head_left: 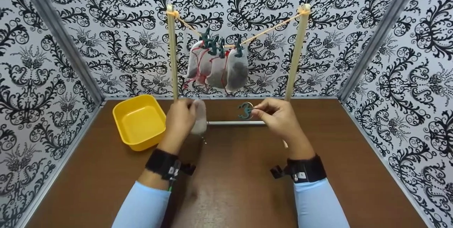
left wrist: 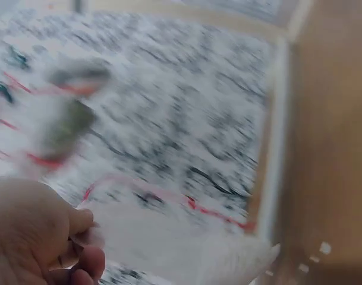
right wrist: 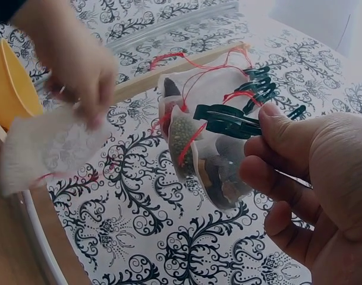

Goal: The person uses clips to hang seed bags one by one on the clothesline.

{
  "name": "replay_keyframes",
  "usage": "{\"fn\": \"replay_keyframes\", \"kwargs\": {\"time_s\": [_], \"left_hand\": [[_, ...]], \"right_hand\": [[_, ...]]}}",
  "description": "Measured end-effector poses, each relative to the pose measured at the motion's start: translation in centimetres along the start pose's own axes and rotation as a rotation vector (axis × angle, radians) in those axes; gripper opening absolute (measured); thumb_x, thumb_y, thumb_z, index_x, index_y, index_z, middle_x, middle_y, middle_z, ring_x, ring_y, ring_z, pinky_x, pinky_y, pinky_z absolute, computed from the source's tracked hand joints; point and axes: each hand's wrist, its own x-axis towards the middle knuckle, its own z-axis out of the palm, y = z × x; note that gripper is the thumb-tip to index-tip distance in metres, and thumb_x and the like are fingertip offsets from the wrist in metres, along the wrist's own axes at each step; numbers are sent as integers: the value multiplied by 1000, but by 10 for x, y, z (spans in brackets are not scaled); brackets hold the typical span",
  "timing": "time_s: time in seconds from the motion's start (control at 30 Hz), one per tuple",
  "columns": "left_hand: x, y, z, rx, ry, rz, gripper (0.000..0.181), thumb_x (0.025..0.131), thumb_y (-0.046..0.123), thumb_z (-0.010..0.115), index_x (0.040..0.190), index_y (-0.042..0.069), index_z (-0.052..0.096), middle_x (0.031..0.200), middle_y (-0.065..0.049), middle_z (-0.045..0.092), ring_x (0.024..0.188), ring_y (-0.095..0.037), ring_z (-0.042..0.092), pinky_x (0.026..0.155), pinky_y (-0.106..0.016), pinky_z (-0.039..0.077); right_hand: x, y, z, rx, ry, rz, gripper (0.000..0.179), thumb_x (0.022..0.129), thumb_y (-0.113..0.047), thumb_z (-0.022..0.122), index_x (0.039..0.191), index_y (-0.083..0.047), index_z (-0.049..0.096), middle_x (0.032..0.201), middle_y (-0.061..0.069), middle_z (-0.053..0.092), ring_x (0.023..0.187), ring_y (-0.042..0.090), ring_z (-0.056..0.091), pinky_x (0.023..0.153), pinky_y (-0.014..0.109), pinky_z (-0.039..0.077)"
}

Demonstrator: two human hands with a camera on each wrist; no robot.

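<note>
My left hand (head_left: 179,118) grips the upper end of a white drawstring pouch (head_left: 200,120), which hangs down in front of the left post. In the left wrist view its red string trails over the pale cloth, and small white bits show beside its lower end. Between thumb and fingertips, my right hand (head_left: 281,116) pinches a dark green clip (right wrist: 225,120), held up to the right of the pouch. Behind both hands, several filled pouches (head_left: 238,70) with red strings hang close together from a cord (head_left: 272,29), fastened by green clips (head_left: 239,48).
Two wooden posts, the left post (head_left: 172,54) and the right post (head_left: 298,51), carry the sagging cord. A white bar (head_left: 235,123) runs low between them. The yellow basin (head_left: 139,123) stands left of my left hand on the brown table (head_left: 226,185). Patterned walls enclose the table.
</note>
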Motion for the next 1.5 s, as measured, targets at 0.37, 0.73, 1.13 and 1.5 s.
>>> {"fn": "replay_keyframes", "kwargs": {"time_s": [0.37, 0.73, 1.13, 1.5], "left_hand": [[-11, 37, -96, -94, 381, 147, 28, 111, 21, 72, 112, -5, 81, 106, -26, 83, 95, -44, 78, 85, -53, 67], [45, 85, -121, -82, 409, 225, 25, 115, 19, 67, 122, -1, 80, 119, -20, 83, 104, -36, 78, 93, -43, 67], [75, 101, -115, -99, 336, 215, 27, 118, 21, 62, 124, 1, 79, 115, -17, 83, 98, -30, 78, 89, -35, 67], [83, 118, -114, -15, 288, 156, 25, 113, 31, 72, 128, 14, 83, 124, -7, 84, 106, -25, 78, 93, -34, 65]], "right_hand": [[-1, 0, 0, -18, -15, 1, 5, 94, 2, 88, 94, -1, 83, 86, 8, 80, 66, 8, 61, 57, 19, 49], [-2, -3, 0, 1, -5, -8, 5, 94, 5, 87, 94, 2, 82, 87, 2, 82, 70, 12, 70, 61, 20, 56], [57, -70, 5, 8, 205, -139, 6, 97, -2, 86, 99, 0, 81, 96, 2, 83, 77, 19, 73, 68, 24, 63], [176, -161, 44, -342, 122, -54, 21, 101, -32, 85, 110, -13, 82, 117, -5, 66, 117, 11, 61, 108, 23, 51]]}}
